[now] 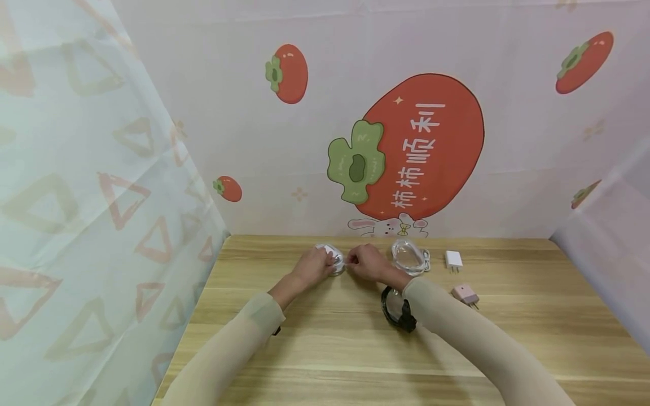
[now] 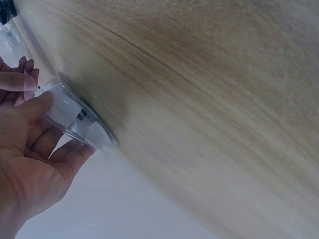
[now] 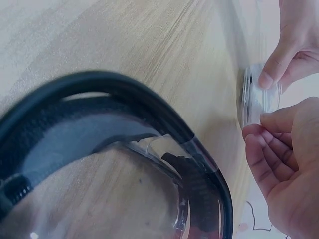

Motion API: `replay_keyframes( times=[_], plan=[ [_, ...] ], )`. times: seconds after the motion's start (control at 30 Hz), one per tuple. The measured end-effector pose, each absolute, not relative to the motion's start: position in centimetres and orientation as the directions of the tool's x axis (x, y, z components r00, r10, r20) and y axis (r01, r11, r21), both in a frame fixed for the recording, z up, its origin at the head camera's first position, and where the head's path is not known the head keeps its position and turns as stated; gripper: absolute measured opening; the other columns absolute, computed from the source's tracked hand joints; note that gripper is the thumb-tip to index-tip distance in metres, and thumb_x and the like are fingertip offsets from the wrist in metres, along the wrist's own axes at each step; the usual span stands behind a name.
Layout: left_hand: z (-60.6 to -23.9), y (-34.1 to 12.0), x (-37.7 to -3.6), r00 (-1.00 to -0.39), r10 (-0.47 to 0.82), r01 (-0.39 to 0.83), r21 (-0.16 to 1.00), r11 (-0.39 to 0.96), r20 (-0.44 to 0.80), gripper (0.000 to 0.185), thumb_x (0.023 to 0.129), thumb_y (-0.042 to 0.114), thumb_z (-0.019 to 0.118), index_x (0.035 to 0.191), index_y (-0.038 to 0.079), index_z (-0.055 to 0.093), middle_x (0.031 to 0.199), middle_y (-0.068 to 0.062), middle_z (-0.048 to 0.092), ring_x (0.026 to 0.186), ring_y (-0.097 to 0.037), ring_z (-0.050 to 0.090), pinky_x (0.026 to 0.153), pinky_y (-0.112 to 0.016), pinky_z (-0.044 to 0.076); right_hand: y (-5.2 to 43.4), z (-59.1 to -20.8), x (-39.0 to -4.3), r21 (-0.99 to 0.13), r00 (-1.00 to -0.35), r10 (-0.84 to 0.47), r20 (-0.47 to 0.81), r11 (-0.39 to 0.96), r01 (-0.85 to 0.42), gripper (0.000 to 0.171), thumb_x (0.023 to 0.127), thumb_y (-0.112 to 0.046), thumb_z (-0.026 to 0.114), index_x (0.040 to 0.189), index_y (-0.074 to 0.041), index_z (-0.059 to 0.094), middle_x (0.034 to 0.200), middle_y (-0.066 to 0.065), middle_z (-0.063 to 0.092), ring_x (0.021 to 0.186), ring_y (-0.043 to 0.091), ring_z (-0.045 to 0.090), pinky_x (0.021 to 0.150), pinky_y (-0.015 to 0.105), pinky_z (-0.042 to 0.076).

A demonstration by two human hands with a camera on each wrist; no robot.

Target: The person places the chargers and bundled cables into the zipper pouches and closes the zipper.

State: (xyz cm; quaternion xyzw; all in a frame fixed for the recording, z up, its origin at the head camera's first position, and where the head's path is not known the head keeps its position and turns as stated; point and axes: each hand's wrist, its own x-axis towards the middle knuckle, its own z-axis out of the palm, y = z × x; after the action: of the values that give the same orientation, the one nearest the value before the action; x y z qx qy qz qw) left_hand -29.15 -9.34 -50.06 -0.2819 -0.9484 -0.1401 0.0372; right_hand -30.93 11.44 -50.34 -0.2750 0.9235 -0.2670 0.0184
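A coiled white cable in clear plastic wrapping (image 1: 329,249) is at the back of the wooden table. My left hand (image 1: 312,267) grips it, the thumb on its near face and fingers behind, as the left wrist view shows with the wrapping (image 2: 65,107) between them. From the other side, my right hand (image 1: 369,263) pinches the edge of the same wrapping (image 3: 256,97) between thumb and forefinger. The exact spot of this pinch is partly hidden by the fingers. Below my right forearm lies a wrapped black coiled cable (image 1: 387,307), large in the right wrist view.
Right of my right hand lies another white coiled cable (image 1: 419,264) in clear wrapping. Farther right are a white plug adapter (image 1: 453,259) and a pinkish plug adapter (image 1: 464,294). A small dark object (image 1: 276,331) shows beside my left sleeve. A printed cloth (image 1: 304,141) hangs behind the table.
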Motion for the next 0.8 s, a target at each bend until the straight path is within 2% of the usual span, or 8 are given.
replay_keyframes(
  times=[0.2, 0.4, 0.6, 0.8],
  plan=[
    [-50.13, -9.28, -29.2, -0.835, 0.528, 0.551, 0.218, 0.806, 0.156, 0.018, 0.098, 0.017, 0.078, 0.083, 0.008, 0.073, 0.079, -0.004, 0.068, 0.07, -0.018, 0.059, 0.068, -0.036, 0.054, 11.54, -50.15, -30.87, -0.503, -0.836, -0.537, 0.115, 0.694, -0.515, 0.008, 0.089, -0.003, 0.075, 0.084, -0.008, 0.079, 0.075, -0.003, 0.07, 0.068, 0.008, 0.058, 0.066, 0.028, 0.051],
    [-50.18, -9.21, -29.21, -0.833, 0.529, 0.553, 0.216, 0.805, 0.161, 0.018, 0.098, 0.015, 0.078, 0.084, 0.006, 0.071, 0.08, -0.006, 0.068, 0.071, -0.021, 0.062, 0.067, -0.038, 0.056, 11.38, -50.53, -31.34, -0.492, -0.87, -0.481, 0.11, 0.734, -0.468, 0.008, 0.09, -0.007, 0.076, 0.084, -0.01, 0.078, 0.075, -0.003, 0.07, 0.069, 0.01, 0.06, 0.068, 0.03, 0.053],
    [-50.22, -9.19, -29.22, -0.84, 0.523, 0.543, 0.199, 0.816, 0.146, 0.016, 0.099, 0.017, 0.076, 0.092, 0.003, 0.073, 0.083, -0.008, 0.066, 0.073, -0.023, 0.062, 0.067, -0.039, 0.056, 11.0, -50.48, -31.63, -0.471, -0.889, -0.443, 0.115, 0.764, -0.441, 0.01, 0.091, -0.009, 0.074, 0.082, -0.011, 0.076, 0.073, -0.003, 0.067, 0.069, 0.014, 0.058, 0.067, 0.031, 0.051],
    [-50.1, -9.21, -29.05, -0.835, 0.526, 0.55, 0.19, 0.813, 0.161, 0.017, 0.099, 0.016, 0.076, 0.087, 0.004, 0.074, 0.081, -0.008, 0.067, 0.075, -0.023, 0.063, 0.066, -0.04, 0.056, 10.84, -50.56, -31.81, -0.447, -0.9, -0.415, 0.131, 0.786, -0.428, 0.013, 0.092, -0.011, 0.075, 0.079, -0.013, 0.073, 0.072, -0.003, 0.065, 0.068, 0.014, 0.057, 0.066, 0.032, 0.049]
  ],
)
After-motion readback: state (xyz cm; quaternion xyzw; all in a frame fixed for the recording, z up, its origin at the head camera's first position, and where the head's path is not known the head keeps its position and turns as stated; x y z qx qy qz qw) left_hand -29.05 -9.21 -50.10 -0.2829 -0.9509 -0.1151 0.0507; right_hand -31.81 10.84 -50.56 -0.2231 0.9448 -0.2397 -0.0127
